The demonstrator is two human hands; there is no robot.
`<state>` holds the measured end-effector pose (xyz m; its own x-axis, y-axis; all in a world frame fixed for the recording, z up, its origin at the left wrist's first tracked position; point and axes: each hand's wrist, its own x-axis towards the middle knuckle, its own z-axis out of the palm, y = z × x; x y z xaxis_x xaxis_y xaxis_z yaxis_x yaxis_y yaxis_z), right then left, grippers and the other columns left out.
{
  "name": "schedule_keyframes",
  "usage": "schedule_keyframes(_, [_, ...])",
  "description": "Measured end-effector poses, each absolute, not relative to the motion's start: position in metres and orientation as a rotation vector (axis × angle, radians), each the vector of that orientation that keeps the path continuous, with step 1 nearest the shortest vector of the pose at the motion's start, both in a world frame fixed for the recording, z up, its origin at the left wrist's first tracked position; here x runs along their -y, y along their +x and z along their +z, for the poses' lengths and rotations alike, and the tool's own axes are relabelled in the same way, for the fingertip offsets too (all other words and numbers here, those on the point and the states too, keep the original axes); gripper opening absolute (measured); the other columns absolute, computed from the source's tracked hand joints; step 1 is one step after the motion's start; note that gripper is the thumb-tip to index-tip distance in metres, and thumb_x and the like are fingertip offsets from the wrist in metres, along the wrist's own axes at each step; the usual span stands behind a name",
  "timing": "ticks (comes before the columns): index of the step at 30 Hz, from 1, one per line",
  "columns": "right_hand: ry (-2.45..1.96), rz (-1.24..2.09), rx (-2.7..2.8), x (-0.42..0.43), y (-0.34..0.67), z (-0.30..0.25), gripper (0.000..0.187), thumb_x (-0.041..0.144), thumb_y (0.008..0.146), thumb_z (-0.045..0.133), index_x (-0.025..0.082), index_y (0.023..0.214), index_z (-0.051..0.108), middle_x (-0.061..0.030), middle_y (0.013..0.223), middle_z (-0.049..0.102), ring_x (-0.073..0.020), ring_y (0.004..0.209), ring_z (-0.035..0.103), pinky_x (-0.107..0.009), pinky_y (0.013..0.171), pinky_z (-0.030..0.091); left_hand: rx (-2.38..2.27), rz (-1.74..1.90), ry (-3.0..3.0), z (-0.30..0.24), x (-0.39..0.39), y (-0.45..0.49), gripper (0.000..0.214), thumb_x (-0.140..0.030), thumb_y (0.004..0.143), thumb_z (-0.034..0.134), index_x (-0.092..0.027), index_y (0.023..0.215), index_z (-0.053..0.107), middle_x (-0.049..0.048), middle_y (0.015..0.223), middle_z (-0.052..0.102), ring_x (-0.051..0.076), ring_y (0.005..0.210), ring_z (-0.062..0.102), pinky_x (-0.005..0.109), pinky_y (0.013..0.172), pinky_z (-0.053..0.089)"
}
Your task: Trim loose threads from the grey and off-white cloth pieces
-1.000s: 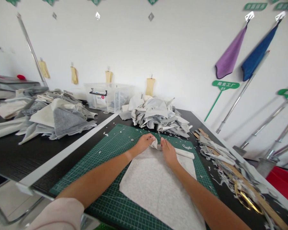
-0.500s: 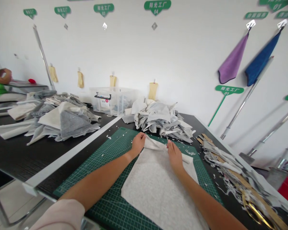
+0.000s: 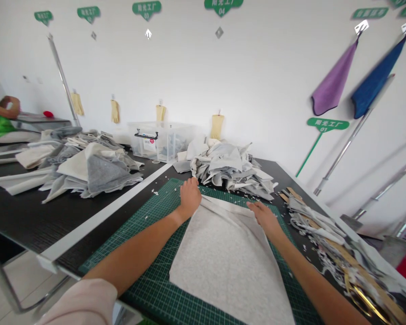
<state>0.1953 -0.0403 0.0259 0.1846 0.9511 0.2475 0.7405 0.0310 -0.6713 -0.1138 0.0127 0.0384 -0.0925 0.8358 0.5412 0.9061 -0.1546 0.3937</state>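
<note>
A large pale grey fleece-like cloth [image 3: 223,266] lies flat on a green cutting mat [image 3: 155,212], its far edge folded into a narrow band. My left hand [image 3: 190,197] rests with closed-up fingers at the cloth's far left corner, holding nothing. My right hand [image 3: 265,215] lies flat on the far right edge of the cloth, fingers extended and gripping nothing. A pink sleeve [image 3: 81,302] shows at the bottom left.
A heap of grey offcuts [image 3: 230,169] sits beyond the mat. Another pile [image 3: 98,174] lies on the black table [image 3: 27,216] to the left. Gold-handled scissors [image 3: 362,300] and a wooden ruler [image 3: 345,259] lie among scraps at right. A co-worker [image 3: 0,117] sits far left.
The cloth's rolled far edge has been opened out and laid flat. My hands have let go of it and moved apart, and the view has shifted slightly.
</note>
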Motion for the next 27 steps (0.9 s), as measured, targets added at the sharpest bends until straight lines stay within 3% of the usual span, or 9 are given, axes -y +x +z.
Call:
schedule_keyframes(3, [-1.855,0.360,1.735,0.046,0.212,0.021,0.032,0.050,0.079,0.063,0.024,0.097,0.063,-0.0018,0.079,0.067,-0.0216,0.074,0.063,-0.028,0.065,0.040,1.602,-0.891,-2.468,0.047,0.010,-0.094,0.016,-0.016,0.092,0.048,-0.022,0.104,0.056,0.0067,0.102,0.066,0.024,0.099,0.058,0.036,0.087,0.042])
schedule_keyframes(7, [-1.933,0.331,1.853,0.056,0.224,0.015,0.030,0.037,0.080,0.060,0.027,0.109,0.062,-0.0010,0.088,0.070,-0.0209,0.079,0.065,-0.027,0.068,0.040,1.261,-0.672,-2.810,0.044,0.042,-0.065,0.013,-0.019,0.093,0.048,-0.022,0.102,0.057,0.0059,0.099,0.065,0.023,0.097,0.057,0.036,0.086,0.043])
schedule_keyframes(12, [-1.987,0.178,1.872,0.061,0.232,0.015,0.026,0.039,0.089,0.051,0.030,0.109,0.067,-0.0015,0.096,0.072,-0.0223,0.083,0.067,-0.027,0.065,0.038,1.112,-0.586,-2.820,0.037,0.063,-0.050,0.021,-0.021,0.096,0.041,-0.021,0.109,0.058,0.0103,0.109,0.062,0.026,0.105,0.054,0.041,0.089,0.043])
schedule_keyframes(18, [-1.929,0.181,1.768,0.050,0.243,0.012,0.030,0.048,0.089,0.052,0.027,0.098,0.072,-0.0045,0.096,0.074,-0.0265,0.090,0.066,-0.029,0.066,0.039,1.246,-0.574,-2.856,0.041,0.050,-0.050,0.020,-0.016,0.091,0.047,-0.022,0.104,0.062,0.0095,0.102,0.064,0.026,0.098,0.057,0.039,0.086,0.046])
schedule_keyframes(23, [-1.721,0.326,1.679,0.042,0.246,0.012,0.036,0.051,0.085,0.053,0.020,0.081,0.071,-0.0034,0.079,0.070,-0.0229,0.078,0.062,-0.027,0.063,0.038,1.221,-0.756,-2.834,0.049,0.036,-0.026,0.029,-0.023,0.088,0.059,-0.025,0.117,0.058,0.0088,0.111,0.063,0.028,0.108,0.055,0.039,0.091,0.044])
schedule_keyframes(27, [-1.622,0.656,1.446,0.042,0.245,0.013,0.037,0.056,0.081,0.060,0.019,0.074,0.062,0.0052,0.050,0.046,-0.0132,0.049,0.041,-0.024,0.048,0.027,1.123,-0.825,-2.841,0.051,0.025,0.008,0.038,-0.033,0.088,0.065,-0.027,0.124,0.054,0.0077,0.116,0.062,0.028,0.111,0.053,0.040,0.092,0.043])
